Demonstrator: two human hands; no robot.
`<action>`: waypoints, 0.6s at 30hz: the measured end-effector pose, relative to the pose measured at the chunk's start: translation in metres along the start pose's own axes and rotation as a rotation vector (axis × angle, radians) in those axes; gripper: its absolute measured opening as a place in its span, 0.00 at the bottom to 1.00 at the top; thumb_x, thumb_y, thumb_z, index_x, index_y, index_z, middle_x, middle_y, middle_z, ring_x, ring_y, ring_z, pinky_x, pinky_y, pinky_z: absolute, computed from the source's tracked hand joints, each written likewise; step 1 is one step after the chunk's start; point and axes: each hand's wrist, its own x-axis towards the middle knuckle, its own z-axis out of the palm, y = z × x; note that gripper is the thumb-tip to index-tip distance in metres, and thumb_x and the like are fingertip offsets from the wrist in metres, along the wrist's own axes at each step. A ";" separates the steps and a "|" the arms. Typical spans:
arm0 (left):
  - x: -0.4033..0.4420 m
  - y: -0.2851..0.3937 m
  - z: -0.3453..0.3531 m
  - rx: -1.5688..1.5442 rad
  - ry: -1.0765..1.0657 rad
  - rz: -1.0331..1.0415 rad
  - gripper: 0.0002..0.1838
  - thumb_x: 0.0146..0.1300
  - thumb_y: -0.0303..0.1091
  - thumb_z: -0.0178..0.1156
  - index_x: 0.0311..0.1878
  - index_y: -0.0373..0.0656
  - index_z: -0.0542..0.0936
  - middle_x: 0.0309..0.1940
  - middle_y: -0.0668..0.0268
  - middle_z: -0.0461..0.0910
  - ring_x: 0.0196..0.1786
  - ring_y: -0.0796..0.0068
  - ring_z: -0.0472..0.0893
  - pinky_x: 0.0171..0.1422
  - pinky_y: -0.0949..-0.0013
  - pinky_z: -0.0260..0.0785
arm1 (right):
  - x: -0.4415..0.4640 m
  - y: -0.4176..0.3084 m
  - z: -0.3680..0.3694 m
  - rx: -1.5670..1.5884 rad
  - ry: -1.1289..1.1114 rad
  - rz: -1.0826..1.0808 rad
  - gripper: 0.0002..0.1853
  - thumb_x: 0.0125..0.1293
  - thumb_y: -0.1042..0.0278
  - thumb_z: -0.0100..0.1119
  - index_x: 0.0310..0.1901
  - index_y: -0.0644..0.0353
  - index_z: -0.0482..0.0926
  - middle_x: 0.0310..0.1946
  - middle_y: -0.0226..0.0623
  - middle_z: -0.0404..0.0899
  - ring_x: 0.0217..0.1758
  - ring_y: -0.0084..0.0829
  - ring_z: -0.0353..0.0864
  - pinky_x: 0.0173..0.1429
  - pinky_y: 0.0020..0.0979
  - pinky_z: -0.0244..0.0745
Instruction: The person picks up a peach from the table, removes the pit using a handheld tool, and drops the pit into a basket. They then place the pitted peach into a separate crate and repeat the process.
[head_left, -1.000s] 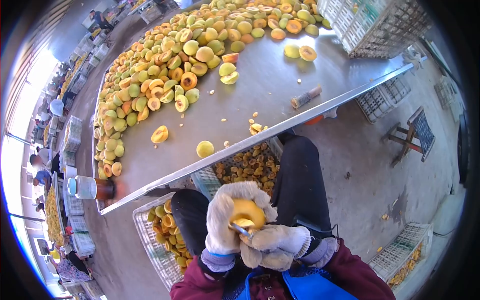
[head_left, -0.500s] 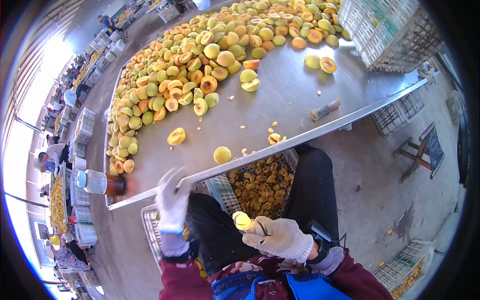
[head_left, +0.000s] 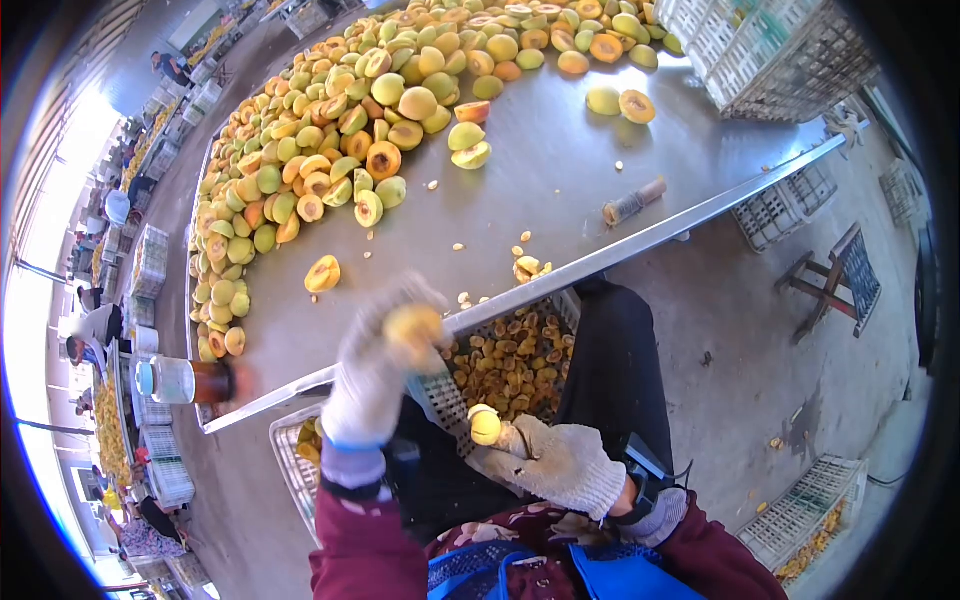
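My left hand (head_left: 378,345), in a pale glove and blurred by motion, is over the metal table's (head_left: 540,160) near edge with a yellow-orange fruit (head_left: 415,335) in its fingers. Lower down, before my lap, my gloved right hand (head_left: 555,462) is closed around a tool whose round yellow end (head_left: 485,426) sticks out to the left. Most of that tool is hidden by the glove. A large heap of halved fruit (head_left: 340,130) covers the table's far and left parts. One cut fruit (head_left: 322,274) lies apart from it.
A crate of pits (head_left: 515,365) stands between my knees, and another crate (head_left: 295,465) is at the left. On the table are a jar (head_left: 185,381), a wrapped handle (head_left: 635,202) and a tall crate (head_left: 765,60). A stool (head_left: 840,280) stands right. People sit far left.
My left hand has gone from my lap out to the left, then up over the table edge, and now holds a fruit. The whole yellow fruit near the edge is no longer seen there.
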 end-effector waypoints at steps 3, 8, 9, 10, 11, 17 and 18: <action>-0.022 0.004 0.024 1.155 -0.410 0.326 0.27 0.53 0.35 0.71 0.55 0.37 0.78 0.51 0.57 0.81 0.55 0.61 0.81 0.59 0.61 0.72 | 0.001 -0.001 0.002 -0.075 0.041 -0.007 0.25 0.65 0.35 0.54 0.40 0.53 0.75 0.21 0.42 0.80 0.26 0.45 0.83 0.28 0.41 0.74; -0.036 -0.022 0.009 0.207 0.129 -0.330 0.25 0.65 0.46 0.63 0.58 0.38 0.76 0.45 0.63 0.82 0.42 0.75 0.81 0.44 0.75 0.73 | -0.011 -0.008 -0.002 0.005 0.112 -0.044 0.24 0.64 0.37 0.57 0.38 0.53 0.75 0.18 0.41 0.78 0.23 0.45 0.82 0.27 0.42 0.74; -0.043 -0.020 0.012 0.024 0.078 -0.307 0.28 0.67 0.52 0.59 0.58 0.38 0.76 0.45 0.63 0.82 0.40 0.77 0.80 0.41 0.77 0.71 | -0.012 -0.010 -0.001 0.003 0.112 -0.048 0.24 0.64 0.37 0.57 0.38 0.53 0.75 0.18 0.41 0.78 0.23 0.45 0.82 0.27 0.42 0.74; -0.049 -0.018 0.016 -0.159 0.025 -0.280 0.31 0.68 0.57 0.55 0.59 0.38 0.76 0.44 0.63 0.82 0.37 0.79 0.79 0.38 0.79 0.70 | -0.012 -0.011 0.000 0.023 0.162 -0.084 0.23 0.63 0.37 0.57 0.38 0.53 0.75 0.17 0.41 0.78 0.23 0.45 0.82 0.26 0.42 0.73; -0.052 -0.019 0.027 -0.084 0.048 -0.244 0.36 0.69 0.65 0.46 0.59 0.37 0.76 0.43 0.64 0.82 0.36 0.80 0.79 0.36 0.80 0.70 | -0.012 -0.011 0.002 0.045 0.212 -0.115 0.23 0.63 0.38 0.58 0.37 0.53 0.75 0.17 0.41 0.78 0.22 0.45 0.82 0.26 0.43 0.73; -0.069 -0.024 0.030 0.066 0.025 -0.329 0.37 0.72 0.65 0.40 0.58 0.37 0.77 0.43 0.63 0.83 0.40 0.76 0.82 0.42 0.74 0.75 | -0.013 -0.010 0.006 0.013 0.286 -0.173 0.22 0.62 0.39 0.60 0.36 0.53 0.75 0.16 0.41 0.77 0.20 0.44 0.81 0.23 0.42 0.72; -0.070 -0.025 0.031 0.068 0.006 -0.299 0.37 0.73 0.64 0.39 0.58 0.37 0.77 0.43 0.63 0.83 0.42 0.75 0.82 0.46 0.72 0.76 | -0.013 -0.010 0.005 0.014 0.287 -0.172 0.22 0.62 0.39 0.60 0.36 0.53 0.75 0.16 0.41 0.77 0.20 0.44 0.81 0.23 0.42 0.72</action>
